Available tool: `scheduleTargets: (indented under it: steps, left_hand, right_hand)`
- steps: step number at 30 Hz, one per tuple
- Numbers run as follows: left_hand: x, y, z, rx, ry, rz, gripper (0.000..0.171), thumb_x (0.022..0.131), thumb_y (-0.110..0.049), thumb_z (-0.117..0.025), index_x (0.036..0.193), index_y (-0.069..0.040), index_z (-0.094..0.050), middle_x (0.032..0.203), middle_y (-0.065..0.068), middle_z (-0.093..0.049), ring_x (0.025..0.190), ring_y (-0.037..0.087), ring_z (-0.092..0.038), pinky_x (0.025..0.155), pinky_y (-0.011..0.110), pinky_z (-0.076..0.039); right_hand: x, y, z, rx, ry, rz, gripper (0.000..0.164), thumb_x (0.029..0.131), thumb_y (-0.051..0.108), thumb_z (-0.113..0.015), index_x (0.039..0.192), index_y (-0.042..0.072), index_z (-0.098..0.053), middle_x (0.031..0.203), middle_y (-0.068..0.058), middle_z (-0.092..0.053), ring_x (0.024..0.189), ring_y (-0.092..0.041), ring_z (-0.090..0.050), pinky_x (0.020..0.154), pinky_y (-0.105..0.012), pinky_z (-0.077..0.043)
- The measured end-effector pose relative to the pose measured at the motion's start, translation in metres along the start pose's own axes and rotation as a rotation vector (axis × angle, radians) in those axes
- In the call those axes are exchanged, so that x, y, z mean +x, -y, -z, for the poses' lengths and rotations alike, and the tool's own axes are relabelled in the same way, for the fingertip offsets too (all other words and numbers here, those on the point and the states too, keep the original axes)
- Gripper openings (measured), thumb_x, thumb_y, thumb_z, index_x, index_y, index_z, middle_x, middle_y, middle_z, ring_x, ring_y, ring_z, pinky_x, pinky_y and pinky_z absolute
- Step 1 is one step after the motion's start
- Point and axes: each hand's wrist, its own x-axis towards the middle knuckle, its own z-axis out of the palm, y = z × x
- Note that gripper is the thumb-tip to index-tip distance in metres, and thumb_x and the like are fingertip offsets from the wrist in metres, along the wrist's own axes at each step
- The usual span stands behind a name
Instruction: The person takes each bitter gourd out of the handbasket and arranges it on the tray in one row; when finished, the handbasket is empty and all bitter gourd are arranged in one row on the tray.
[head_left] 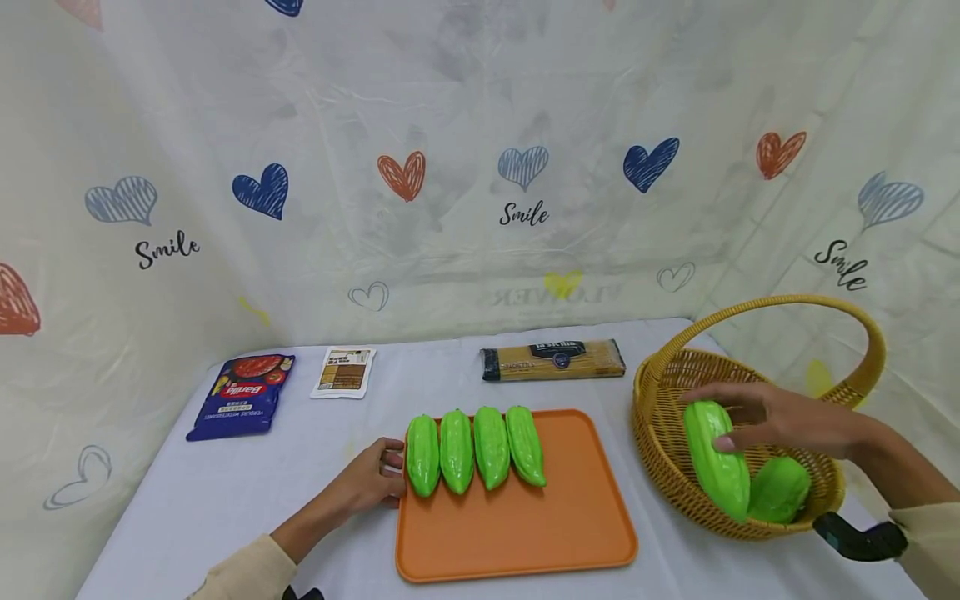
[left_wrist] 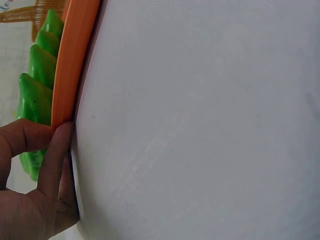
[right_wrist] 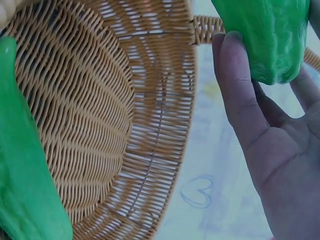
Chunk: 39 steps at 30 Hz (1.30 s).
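Observation:
My right hand (head_left: 783, 421) holds a glossy green ridged gourd (head_left: 714, 458) above the wicker basket (head_left: 667, 479), thumb on one side and fingers on the other. Another green gourd (head_left: 782, 490) lies inside the basket and shows in the right wrist view as a long green shape (right_wrist: 30, 165). With thumb and fingers, my left hand (head_left: 369, 479) pinches the left rim of an orange tray (head_left: 517, 537). Several matching gourds (head_left: 491, 447) lie side by side in the tray's upper left part, tips toward me. The left wrist view shows the pinched rim (left_wrist: 70, 75) edge-on.
A blue Barilla pouch (head_left: 243, 396) and a small white packet (head_left: 343, 372) lie at the back left. Behind the tray is a pack of spaghetti (head_left: 555, 360). The basket's tall handle (head_left: 780, 300) arches over it. A heart-printed cloth (head_left: 465, 217) hangs behind the table.

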Motion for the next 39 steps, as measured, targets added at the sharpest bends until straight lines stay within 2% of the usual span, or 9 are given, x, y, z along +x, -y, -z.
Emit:
scheduleTargets:
  steps: [7, 10, 13, 18, 26, 30, 32, 37, 39]
  left_hand:
    - [-0.001, 0.0, 0.0, -0.012, 0.003, -0.004, 0.069, 0.075, 0.001, -0.068, 0.138, 0.008, -0.042, 0.114, 0.018, -0.053, 0.095, 0.022, -0.063, 0.07, 0.038, -0.063]
    - [0.0, 0.0, 0.0, -0.014, -0.001, -0.002, 0.069, 0.075, 0.001, -0.068, 0.138, 0.008, -0.042, 0.114, 0.018, -0.053, 0.095, 0.023, -0.063, 0.07, 0.038, -0.063]
    - [0.0, 0.001, 0.0, -0.017, -0.003, 0.0, 0.069, 0.074, 0.001, -0.068, 0.138, 0.008, -0.042, 0.114, 0.018, -0.053, 0.094, 0.023, -0.062, 0.07, 0.038, -0.063]
    - [0.0, 0.001, 0.0, -0.022, -0.002, 0.001, 0.069, 0.074, 0.002, -0.068, 0.138, 0.008, -0.042, 0.115, 0.018, -0.052, 0.094, 0.023, -0.062, 0.071, 0.038, -0.063]
    - [0.0, 0.001, 0.0, -0.021, -0.001, 0.002, 0.069, 0.075, 0.002, -0.067, 0.138, 0.008, -0.042, 0.115, 0.018, -0.052, 0.094, 0.023, -0.062, 0.07, 0.038, -0.063]
    - [0.0, 0.001, 0.0, -0.014, -0.002, 0.004, 0.069, 0.075, 0.002, -0.067, 0.138, 0.008, -0.042, 0.115, 0.018, -0.053, 0.094, 0.023, -0.062, 0.071, 0.038, -0.063]
    - [0.0, 0.001, 0.0, -0.009, -0.004, 0.003, 0.068, 0.075, 0.002, -0.067, 0.138, 0.008, -0.042, 0.115, 0.018, -0.053, 0.094, 0.023, -0.062, 0.071, 0.038, -0.063]
    - [0.001, 0.001, 0.0, -0.01, -0.004, -0.003, 0.069, 0.074, 0.002, -0.066, 0.138, 0.008, -0.042, 0.115, 0.018, -0.052, 0.094, 0.023, -0.061, 0.071, 0.038, -0.063]
    - [0.001, 0.002, 0.0, -0.012, -0.004, -0.004, 0.069, 0.074, 0.002, -0.066, 0.138, 0.008, -0.042, 0.114, 0.018, -0.052, 0.094, 0.023, -0.061, 0.07, 0.038, -0.063]
  right_hand:
    - [0.002, 0.007, -0.008, -0.014, 0.008, 0.063, 0.055, 0.099, 0.009, -0.056, 0.152, 0.015, -0.043, 0.152, 0.007, -0.046, 0.129, 0.011, -0.042, 0.093, -0.021, -0.05]
    - [0.004, 0.011, -0.011, -0.003, 0.016, 0.096, 0.055, 0.098, 0.007, -0.057, 0.151, 0.013, -0.042, 0.154, -0.004, -0.044, 0.13, 0.011, -0.042, 0.094, -0.02, -0.049]
    - [0.006, 0.015, -0.015, 0.023, 0.025, 0.084, 0.056, 0.098, 0.007, -0.058, 0.151, 0.011, -0.041, 0.153, -0.01, -0.043, 0.129, 0.009, -0.043, 0.095, -0.019, -0.049]
    - [0.009, 0.021, -0.02, -0.009, 0.019, 0.066, 0.054, 0.098, 0.01, -0.059, 0.15, 0.012, -0.043, 0.15, -0.016, -0.046, 0.126, 0.008, -0.046, 0.094, -0.019, -0.049]
    - [0.024, 0.027, -0.033, -0.02, 0.065, 0.113, 0.048, 0.1, 0.013, -0.059, 0.146, 0.02, -0.05, 0.148, -0.007, -0.05, 0.127, 0.003, -0.049, 0.096, -0.02, -0.049]
    - [0.03, 0.028, -0.038, 0.012, 0.086, 0.139, 0.048, 0.099, 0.012, -0.059, 0.146, 0.018, -0.049, 0.148, 0.0, -0.049, 0.127, 0.003, -0.048, 0.096, -0.021, -0.05]
    - [0.033, 0.029, -0.04, 0.025, 0.087, 0.133, 0.048, 0.099, 0.012, -0.059, 0.146, 0.019, -0.049, 0.149, -0.002, -0.047, 0.128, 0.005, -0.046, 0.096, -0.021, -0.049]
    - [0.043, 0.028, -0.046, 0.045, 0.08, 0.146, 0.049, 0.098, 0.01, -0.06, 0.145, 0.019, -0.049, 0.146, -0.021, -0.044, 0.124, -0.002, -0.052, 0.095, -0.024, -0.052]
    - [0.047, 0.029, -0.049, 0.056, 0.08, 0.141, 0.05, 0.098, 0.011, -0.06, 0.146, 0.019, -0.048, 0.148, -0.024, -0.042, 0.124, -0.002, -0.052, 0.094, -0.024, -0.052]
